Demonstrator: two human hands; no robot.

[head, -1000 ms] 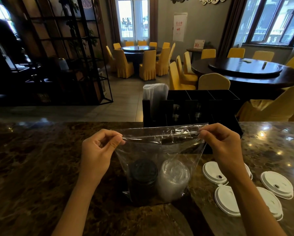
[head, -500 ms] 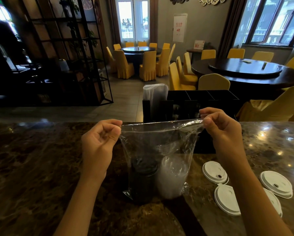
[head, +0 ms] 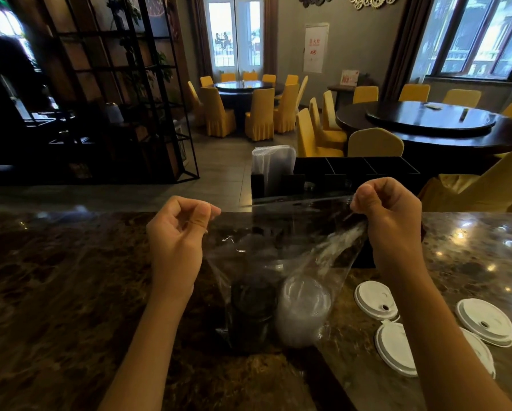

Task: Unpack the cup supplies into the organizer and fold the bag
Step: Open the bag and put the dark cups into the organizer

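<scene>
**Clear bag held by its top edge over the marble tabletop**

While both hands are raised, the left hand (head: 177, 232) and right hand (head: 389, 215) each keep a pinching grip on the top edge of the thin, crinkled clear plastic bag (head: 278, 262). It stands upright on the glossy brown marble tabletop (head: 56, 277), mouth up, its long axis roughly vertical. Inside the bag sit a dark round stack of lids (head: 253, 307) and a translucent domed stack (head: 303, 310). Behind the bag stands the black compartmented organizer (head: 355, 169); right of the bag lie flat white round lids (head: 376, 301).
</scene>
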